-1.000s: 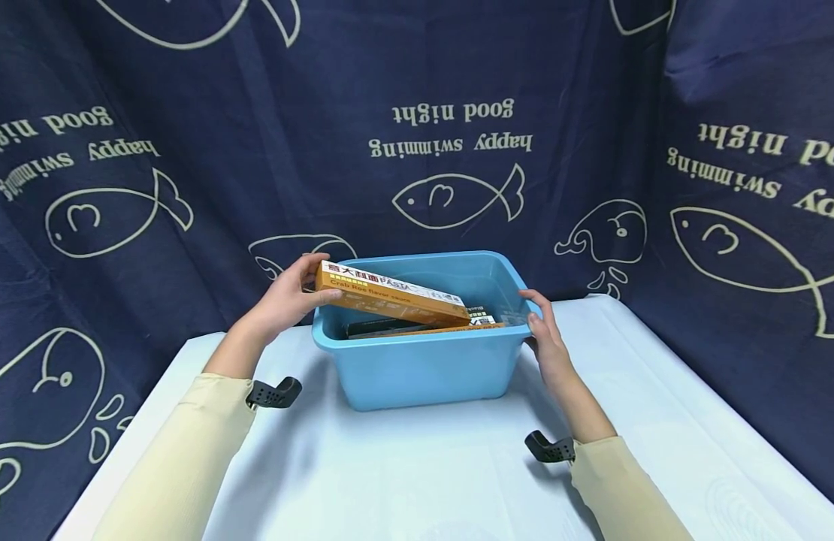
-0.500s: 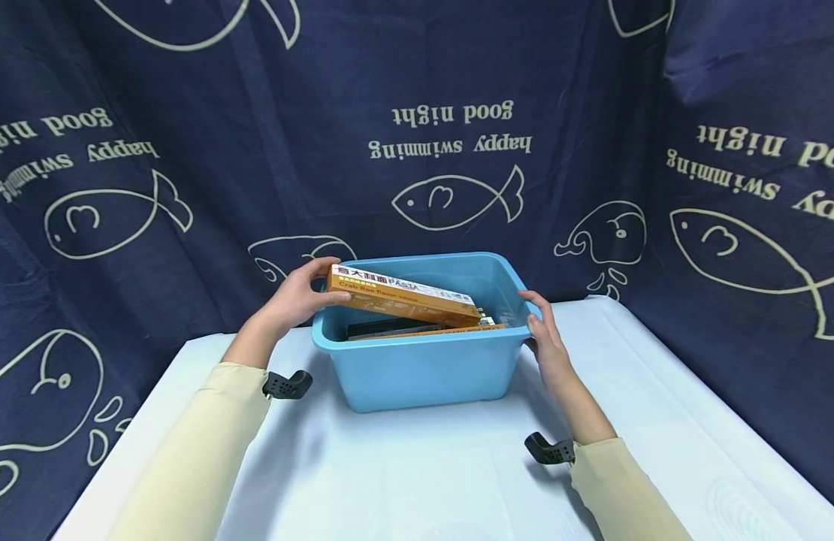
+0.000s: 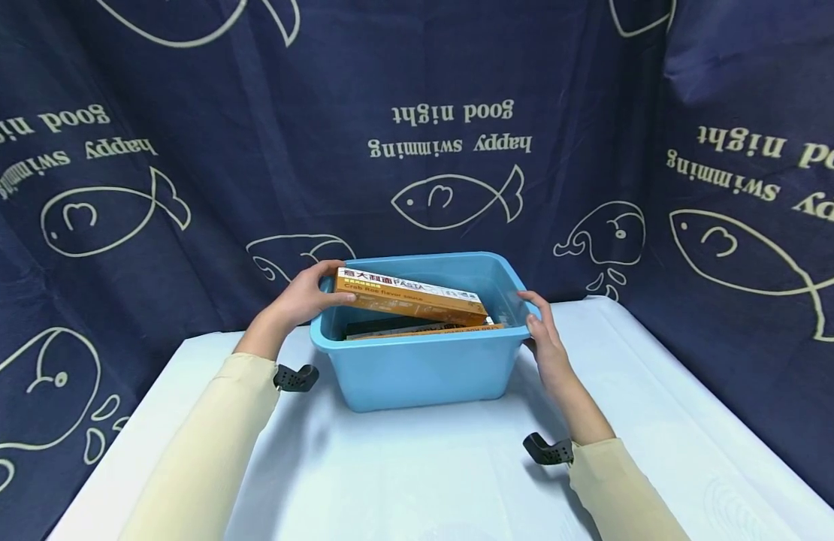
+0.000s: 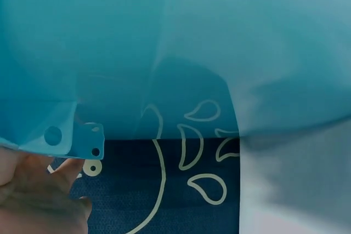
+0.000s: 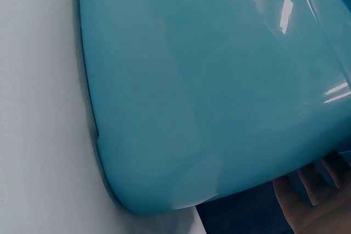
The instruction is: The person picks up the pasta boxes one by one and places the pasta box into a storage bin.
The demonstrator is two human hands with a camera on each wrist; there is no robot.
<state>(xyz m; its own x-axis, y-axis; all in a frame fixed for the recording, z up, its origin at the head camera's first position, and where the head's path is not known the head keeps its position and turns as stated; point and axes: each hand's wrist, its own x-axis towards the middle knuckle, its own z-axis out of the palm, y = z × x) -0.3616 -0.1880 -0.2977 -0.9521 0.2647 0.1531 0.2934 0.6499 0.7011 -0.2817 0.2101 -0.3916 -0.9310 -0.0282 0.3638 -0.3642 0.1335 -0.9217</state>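
A long orange-and-white pasta box [image 3: 413, 302] lies tilted in the mouth of a blue plastic bin [image 3: 424, 376], its left end higher. My left hand [image 3: 302, 299] holds that raised end, thumb on the front face. The box's right end reaches down inside the bin, near other boxes. At the right rim, my right hand [image 3: 547, 340] grips the bin with its fingers over and under the edge. The bin's wall fills most of both wrist views; the left hand [image 4: 44, 195] and right fingers [image 5: 312, 182] show only partly at the lower corners.
Beneath the held box, a dark box [image 3: 379, 324] and another orange-edged box [image 3: 451, 330] lie in the bin, partly hidden. The bin stands on a white-covered table [image 3: 417, 466]. A navy curtain [image 3: 288, 150] with fish drawings hangs behind and at both sides.
My left hand has moved to the right with the pasta box, carrying it further over the bin and slightly lower. The right hand and the bin have stayed nearly still.
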